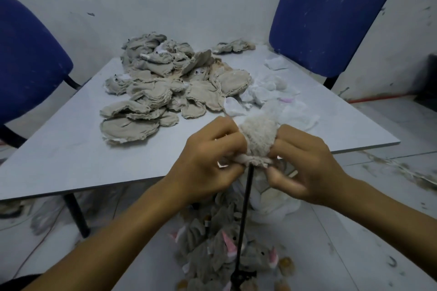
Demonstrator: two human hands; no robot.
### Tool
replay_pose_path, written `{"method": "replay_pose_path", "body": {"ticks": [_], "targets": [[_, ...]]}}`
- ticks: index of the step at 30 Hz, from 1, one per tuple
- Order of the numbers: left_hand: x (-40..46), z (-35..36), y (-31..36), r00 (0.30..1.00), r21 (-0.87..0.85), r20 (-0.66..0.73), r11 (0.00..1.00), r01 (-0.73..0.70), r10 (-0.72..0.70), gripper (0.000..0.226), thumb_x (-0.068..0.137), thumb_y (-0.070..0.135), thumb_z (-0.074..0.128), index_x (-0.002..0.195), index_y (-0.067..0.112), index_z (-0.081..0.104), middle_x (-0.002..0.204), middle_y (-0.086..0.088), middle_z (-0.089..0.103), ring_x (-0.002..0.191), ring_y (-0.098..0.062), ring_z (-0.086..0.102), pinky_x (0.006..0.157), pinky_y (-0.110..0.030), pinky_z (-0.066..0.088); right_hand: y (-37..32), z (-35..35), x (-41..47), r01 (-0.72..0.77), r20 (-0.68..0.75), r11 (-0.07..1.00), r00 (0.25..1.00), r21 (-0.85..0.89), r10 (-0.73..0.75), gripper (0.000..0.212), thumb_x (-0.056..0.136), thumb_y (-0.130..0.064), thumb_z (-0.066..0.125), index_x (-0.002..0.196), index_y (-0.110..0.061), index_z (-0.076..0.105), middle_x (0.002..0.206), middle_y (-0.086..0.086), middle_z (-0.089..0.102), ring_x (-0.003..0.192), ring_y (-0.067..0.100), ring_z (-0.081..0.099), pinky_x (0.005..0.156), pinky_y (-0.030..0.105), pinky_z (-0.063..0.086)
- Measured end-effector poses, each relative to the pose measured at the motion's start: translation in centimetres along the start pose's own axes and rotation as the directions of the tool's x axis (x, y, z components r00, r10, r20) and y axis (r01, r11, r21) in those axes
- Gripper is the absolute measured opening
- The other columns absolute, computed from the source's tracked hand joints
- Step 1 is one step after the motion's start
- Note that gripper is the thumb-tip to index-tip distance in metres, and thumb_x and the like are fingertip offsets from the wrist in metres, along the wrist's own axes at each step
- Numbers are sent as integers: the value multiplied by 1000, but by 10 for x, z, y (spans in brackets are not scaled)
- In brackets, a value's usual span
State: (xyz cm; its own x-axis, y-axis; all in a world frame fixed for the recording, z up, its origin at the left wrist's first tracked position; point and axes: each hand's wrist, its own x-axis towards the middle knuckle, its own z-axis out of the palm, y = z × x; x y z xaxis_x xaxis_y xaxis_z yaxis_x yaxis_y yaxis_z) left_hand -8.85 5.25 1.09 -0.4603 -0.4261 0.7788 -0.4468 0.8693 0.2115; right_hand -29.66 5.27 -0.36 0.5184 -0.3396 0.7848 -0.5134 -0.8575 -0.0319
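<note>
A small fuzzy beige plush piece (259, 137) is held in front of me above the table's near edge. My left hand (208, 160) pinches its left side and lower hem. My right hand (302, 163) pinches its right side, fingers curled under the hem. A thin black rod (244, 210) runs straight down from under the plush piece toward the floor; its top end is hidden inside the fabric.
A grey table (71, 149) carries a large heap of beige fabric skins (165, 87) and white fabric pieces (272, 92). Two blue chairs (331, 14) stand behind it. Grey and pink plush pieces (222, 248) lie piled on the floor below my hands.
</note>
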Motion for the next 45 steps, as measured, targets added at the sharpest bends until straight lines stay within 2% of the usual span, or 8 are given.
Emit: {"method": "replay_pose_path", "body": {"ticks": [7,17,23,27,32,39,42,45], "targets": [[-36,25,7,996,119,77,992,-45,36,26,66,-17,69,60,1,51,66,-16,45,58,-28,42,52,-37,29,-5,17,-33,110,135,990,986,-91,-97,20,87,-10,56,70,-4,64,69,9,53,62,27,45,50,33,37],[-77,56,0,985,80,127,991,110,-120,20,75,-11,72,65,0,59,68,-16,53,60,-29,47,56,-31,35,-15,61,-69,-78,11,981,997,179,77,11,94,-12,55,88,-18,47,86,3,47,77,24,49,78,23,41],[-87,56,1,977,24,161,990,138,-140,18,79,-10,68,68,0,58,71,-16,54,62,-31,49,56,-32,40,-18,67,-73,-153,72,966,987,207,141,15,85,-5,62,75,-9,52,74,9,52,71,27,50,59,41,45],[-75,37,3,922,-187,296,931,314,-252,17,87,17,62,90,1,66,112,-13,52,101,-31,53,80,-41,47,-12,45,-54,-71,129,996,990,54,63,9,89,-20,60,91,-11,61,99,14,55,82,28,50,64,30,40],[-41,26,17,907,-517,25,771,371,-419,19,85,15,63,78,-1,70,102,-7,66,93,-22,64,77,-35,52,-8,18,-23,101,-65,991,992,-91,-108,13,88,-14,67,80,-7,60,96,19,63,87,30,48,78,30,37],[-81,47,11,943,-164,113,931,327,-312,12,82,-3,71,73,0,65,81,-3,66,73,-13,58,67,-17,44,-10,45,-65,60,212,996,976,-71,-44,20,81,-10,70,98,-1,74,103,17,70,94,37,66,76,43,57],[-81,47,7,939,-199,139,920,337,-314,11,82,-1,73,73,1,66,88,4,64,78,-5,58,71,-13,43,-10,47,-69,-14,281,998,959,-63,31,27,81,-13,70,105,-1,73,112,18,69,104,39,65,78,43,58],[-65,37,11,909,-362,135,834,416,-394,8,80,2,73,73,-1,73,107,-4,66,97,-13,65,78,-33,53,-11,38,-53,26,232,996,973,-84,-5,20,79,-13,72,95,0,73,96,19,69,88,37,62,68,40,55]]}}
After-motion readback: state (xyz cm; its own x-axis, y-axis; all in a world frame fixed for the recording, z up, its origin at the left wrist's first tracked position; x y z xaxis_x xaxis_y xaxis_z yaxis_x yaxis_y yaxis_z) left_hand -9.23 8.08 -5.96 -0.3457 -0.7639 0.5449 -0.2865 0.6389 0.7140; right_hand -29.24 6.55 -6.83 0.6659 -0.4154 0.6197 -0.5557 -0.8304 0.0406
